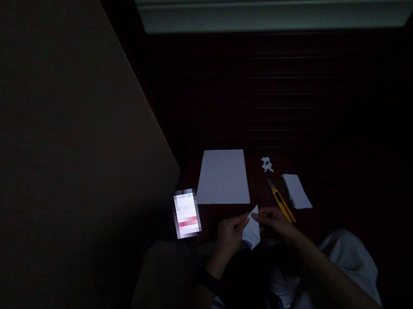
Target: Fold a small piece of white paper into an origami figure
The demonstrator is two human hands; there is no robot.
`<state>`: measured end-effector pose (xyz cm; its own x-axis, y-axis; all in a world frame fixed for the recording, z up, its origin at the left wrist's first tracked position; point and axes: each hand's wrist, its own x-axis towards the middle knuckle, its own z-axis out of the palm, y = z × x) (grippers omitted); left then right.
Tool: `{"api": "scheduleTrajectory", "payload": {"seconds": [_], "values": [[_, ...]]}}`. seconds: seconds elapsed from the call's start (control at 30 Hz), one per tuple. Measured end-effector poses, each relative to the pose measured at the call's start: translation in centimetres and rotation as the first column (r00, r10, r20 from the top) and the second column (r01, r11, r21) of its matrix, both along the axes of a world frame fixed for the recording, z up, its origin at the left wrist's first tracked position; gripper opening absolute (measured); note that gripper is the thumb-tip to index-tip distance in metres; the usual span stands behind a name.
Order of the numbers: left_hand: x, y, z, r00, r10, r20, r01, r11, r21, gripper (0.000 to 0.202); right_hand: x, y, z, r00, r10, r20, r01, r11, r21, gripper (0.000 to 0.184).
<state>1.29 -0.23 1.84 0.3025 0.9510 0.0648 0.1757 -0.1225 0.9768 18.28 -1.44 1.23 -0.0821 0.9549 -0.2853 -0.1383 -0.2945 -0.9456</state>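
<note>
In dim light, both hands meet over a small folded piece of white paper held just above a dark surface. My left hand pinches its left edge, fingers closed. My right hand grips the right side, fingers curled on it. A pointed corner of the paper sticks up between the fingertips. A yellow utility knife lies right of my right hand.
A white sheet lies flat further away. A small folded white paper figure and a white paper strip lie to the right. A lit phone screen glows at left. A wall rises on the left.
</note>
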Motion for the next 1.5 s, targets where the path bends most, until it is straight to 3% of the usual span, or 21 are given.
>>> {"api": "scheduleTrajectory", "payload": {"seconds": [0.43, 0.77, 0.97, 1.1, 1.27, 1.4, 1.5], "values": [[-0.3, -0.7, 0.8, 0.999, 0.009, -0.054, -0.007, 0.999, 0.035, 0.028, -0.1, 0.6, 0.3, 0.999, -0.039, -0.029, 0.040, 0.999, 0.022, 0.032], [-0.4, -0.3, 0.9, 0.996, 0.024, -0.087, -0.019, 0.998, 0.054, 0.029, -0.9, 2.1, 0.4, 0.972, -0.233, -0.018, 0.233, 0.972, -0.030, 0.026], [-0.8, -0.4, 1.1, 0.995, 0.023, -0.095, -0.019, 0.999, 0.038, 0.029, -1.2, 2.3, 0.3, 0.960, -0.273, 0.057, 0.270, 0.961, 0.056, 0.025], [-0.8, -0.4, 0.6, 0.995, 0.049, -0.091, -0.048, 0.999, 0.018, 0.027, -1.4, 2.4, -0.1, 0.956, -0.264, 0.128, 0.258, 0.964, 0.064, 0.028], [-1.0, -0.2, -0.3, 0.985, 0.124, -0.119, -0.120, 0.992, 0.044, 0.026, -1.8, 1.8, -1.8, 0.966, -0.135, 0.219, 0.118, 0.989, 0.088, 0.036], [-1.0, -0.3, -0.3, 0.985, 0.117, -0.125, -0.114, 0.993, 0.030, 0.027, -2.0, 1.5, -2.9, 0.960, -0.161, 0.229, 0.144, 0.986, 0.089, 0.034], [-1.0, -0.4, 0.0, 0.984, 0.125, -0.124, -0.125, 0.992, 0.005, 0.027, -2.0, 1.6, -2.6, 0.968, -0.185, 0.169, 0.172, 0.981, 0.086, 0.031]]}}
